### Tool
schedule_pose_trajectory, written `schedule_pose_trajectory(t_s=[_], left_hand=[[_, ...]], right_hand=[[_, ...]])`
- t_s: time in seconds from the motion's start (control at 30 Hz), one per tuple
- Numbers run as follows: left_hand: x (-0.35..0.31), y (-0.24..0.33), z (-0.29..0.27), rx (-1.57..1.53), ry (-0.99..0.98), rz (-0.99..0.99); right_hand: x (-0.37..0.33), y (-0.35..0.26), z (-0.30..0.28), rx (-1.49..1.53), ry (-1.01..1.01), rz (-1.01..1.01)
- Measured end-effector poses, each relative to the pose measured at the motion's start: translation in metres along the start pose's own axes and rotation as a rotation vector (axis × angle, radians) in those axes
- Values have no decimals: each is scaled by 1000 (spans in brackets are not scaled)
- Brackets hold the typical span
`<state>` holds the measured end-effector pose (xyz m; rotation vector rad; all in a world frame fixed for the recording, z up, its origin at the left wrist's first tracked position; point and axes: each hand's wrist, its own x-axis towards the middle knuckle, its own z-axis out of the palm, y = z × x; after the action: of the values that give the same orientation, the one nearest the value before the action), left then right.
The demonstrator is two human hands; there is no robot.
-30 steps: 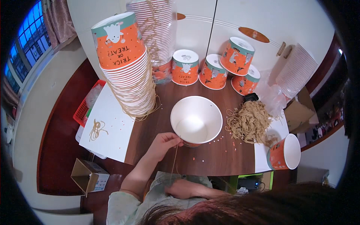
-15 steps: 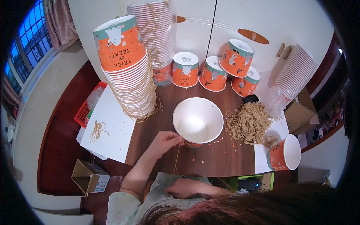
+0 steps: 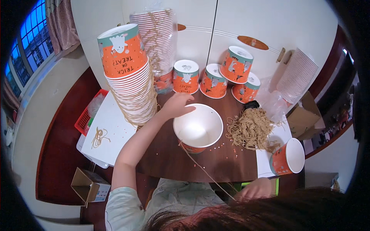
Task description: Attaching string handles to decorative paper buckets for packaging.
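An open paper bucket [image 3: 198, 129], white inside with an orange outer wall, stands upright in front of me on the brown table. My left hand [image 3: 178, 105] is at its far left rim, with thumb and fingers apart and nothing seen between them. From the bucket's near left side a tan paper cord [image 3: 200, 165] runs down to the right over the table edge. My right hand [image 3: 256, 188] is closed on the cord's other end, low at the right, partly hidden by hair.
A tangled cord pile [image 3: 251, 129] lies right of the bucket. A tall bucket stack [image 3: 131, 88] stands at left. Several upside-down buckets [image 3: 186, 79] line the back. Another bucket [image 3: 287, 157] lies tipped at the right edge. Small paper dots [image 3: 222, 145] are scattered about.
My left hand has moved from the near left rim up to the far left rim. My right hand has swung out to the right, drawing the cord into a long slanting line.
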<state>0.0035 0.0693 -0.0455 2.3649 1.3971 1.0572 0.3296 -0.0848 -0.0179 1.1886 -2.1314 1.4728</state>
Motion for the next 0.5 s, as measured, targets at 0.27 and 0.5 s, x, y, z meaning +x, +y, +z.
schedule_pose_trajectory(t_s=[0.27, 0.5], left_hand=[[35, 10, 27, -16, -339, 28], [23, 15, 20, -223, 166, -106]], right_hand=[[5, -11, -10, 74, 51, -266], [1, 25, -15, -141, 542, 488]])
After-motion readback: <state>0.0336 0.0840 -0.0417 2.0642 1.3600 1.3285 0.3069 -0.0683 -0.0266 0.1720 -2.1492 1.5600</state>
